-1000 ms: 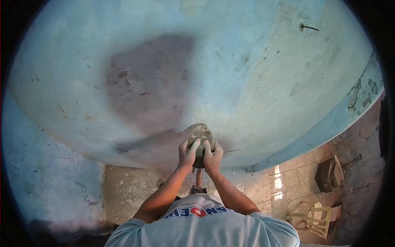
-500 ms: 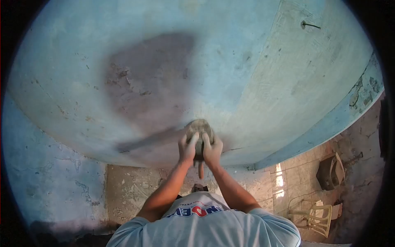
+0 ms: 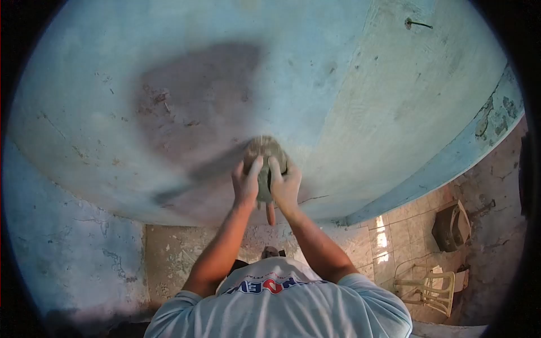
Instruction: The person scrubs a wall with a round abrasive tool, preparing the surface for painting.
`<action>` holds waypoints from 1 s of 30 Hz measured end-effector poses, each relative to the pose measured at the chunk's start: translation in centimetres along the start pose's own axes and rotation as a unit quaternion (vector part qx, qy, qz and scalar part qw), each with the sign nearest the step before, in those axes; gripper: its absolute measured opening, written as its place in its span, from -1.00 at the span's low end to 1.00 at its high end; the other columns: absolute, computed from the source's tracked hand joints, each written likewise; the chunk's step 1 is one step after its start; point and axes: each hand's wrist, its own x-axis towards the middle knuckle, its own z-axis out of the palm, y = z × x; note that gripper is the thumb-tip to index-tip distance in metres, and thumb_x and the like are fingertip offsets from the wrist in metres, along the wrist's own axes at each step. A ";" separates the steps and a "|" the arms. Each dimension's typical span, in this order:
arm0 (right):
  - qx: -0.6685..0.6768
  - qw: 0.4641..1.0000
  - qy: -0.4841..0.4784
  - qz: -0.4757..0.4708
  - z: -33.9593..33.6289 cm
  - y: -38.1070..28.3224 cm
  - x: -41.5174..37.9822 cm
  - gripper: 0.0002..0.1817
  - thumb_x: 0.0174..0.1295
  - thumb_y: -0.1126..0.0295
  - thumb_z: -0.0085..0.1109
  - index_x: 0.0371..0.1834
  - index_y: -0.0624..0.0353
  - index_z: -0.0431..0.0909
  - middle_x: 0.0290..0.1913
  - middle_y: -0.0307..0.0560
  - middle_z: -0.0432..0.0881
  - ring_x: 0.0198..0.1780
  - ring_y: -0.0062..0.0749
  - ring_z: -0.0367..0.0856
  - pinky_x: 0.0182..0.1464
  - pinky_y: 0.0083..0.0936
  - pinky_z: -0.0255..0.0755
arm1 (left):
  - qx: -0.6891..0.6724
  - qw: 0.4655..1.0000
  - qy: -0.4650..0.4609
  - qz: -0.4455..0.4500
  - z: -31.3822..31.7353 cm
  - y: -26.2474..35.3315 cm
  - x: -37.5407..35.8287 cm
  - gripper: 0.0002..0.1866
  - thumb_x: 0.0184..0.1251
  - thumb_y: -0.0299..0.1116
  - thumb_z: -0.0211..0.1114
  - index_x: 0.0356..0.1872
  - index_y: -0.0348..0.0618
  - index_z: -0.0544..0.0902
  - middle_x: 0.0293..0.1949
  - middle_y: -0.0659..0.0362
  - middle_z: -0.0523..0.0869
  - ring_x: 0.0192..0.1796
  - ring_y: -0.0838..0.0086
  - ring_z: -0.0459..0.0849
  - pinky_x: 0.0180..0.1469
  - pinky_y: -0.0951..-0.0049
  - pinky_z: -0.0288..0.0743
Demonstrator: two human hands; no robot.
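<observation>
Both hands grip one rounded, dusty grey-green tool (image 3: 265,147) from its two sides, against or very close to the pale blue wall (image 3: 304,73). My left hand (image 3: 247,183) wraps its left side, with the thumb pointing up along its face. On the right side my right hand (image 3: 285,185) holds it the same way, thumb beside the other. A brownish handle-like piece (image 3: 271,214) sticks out below the tool, between my wrists. The tool's underside and most of my fingertips are hidden.
A dark shadow covers the wall to the left of the hands. A metal hook (image 3: 420,24) juts out at upper right. On the tiled floor (image 3: 403,231) at lower right are a boxy dark object (image 3: 451,226) and a pale plastic chair (image 3: 441,290).
Both hands have moved up the wall and slightly left with the tool, and my arms are stretched further. The view has shifted a little.
</observation>
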 end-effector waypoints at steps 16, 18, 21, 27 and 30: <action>0.047 0.998 -0.032 0.028 0.4 -2.1 0.4 -0.61 0.53 0.33 0.24 0.23 0.45 0.65 -0.07 0.20 0.82 -0.01 -0.29 0.77 0.09 -0.34 0.59 | -0.029 1.000 -0.009 0.001 0.8 3.9 -0.2 -0.74 0.56 -0.30 0.35 0.04 -0.30 0.74 -0.08 0.24 0.77 -0.02 0.55 0.69 0.04 0.40 0.56; 0.046 0.999 -0.016 0.008 0.2 0.4 -1.1 -0.60 0.53 0.33 0.24 0.25 0.45 0.64 -0.07 0.18 0.82 -0.01 -0.31 0.77 0.09 -0.34 0.59 | -0.020 1.000 -0.020 0.004 -0.5 0.8 -0.9 -0.73 0.57 -0.31 0.35 0.07 -0.31 0.74 -0.05 0.23 0.78 0.00 0.53 0.69 0.07 0.39 0.57; 0.074 0.997 0.012 0.005 0.1 4.4 -4.1 -0.62 0.53 0.35 0.25 0.24 0.43 0.65 -0.06 0.09 0.83 -0.02 -0.39 0.74 0.10 -0.38 0.58 | 0.035 0.999 0.027 -0.011 -1.7 -3.7 -3.5 -0.71 0.56 -0.33 0.35 0.12 -0.32 0.74 0.00 0.22 0.78 0.03 0.48 0.69 0.16 0.36 0.55; 0.079 0.996 0.006 -0.040 0.9 -1.9 0.5 -0.75 0.51 0.34 0.26 0.03 0.34 0.69 -0.22 -0.02 0.76 -0.25 -0.38 0.64 -0.11 -0.35 0.55 | 0.018 0.999 -0.013 0.028 0.3 2.5 0.3 -0.69 0.58 -0.31 0.34 0.16 -0.30 0.71 0.04 0.20 0.76 0.07 0.47 0.69 0.15 0.32 0.57; 0.109 0.992 0.000 -0.066 1.0 -2.3 0.8 -0.76 0.52 0.34 0.26 -0.04 0.35 0.66 -0.33 -0.09 0.68 -0.30 -0.47 0.55 -0.19 -0.39 0.50 | -0.037 0.999 -0.025 0.016 0.5 3.6 0.5 -0.70 0.60 -0.28 0.34 0.14 -0.28 0.72 0.04 0.20 0.76 0.09 0.47 0.68 0.15 0.31 0.57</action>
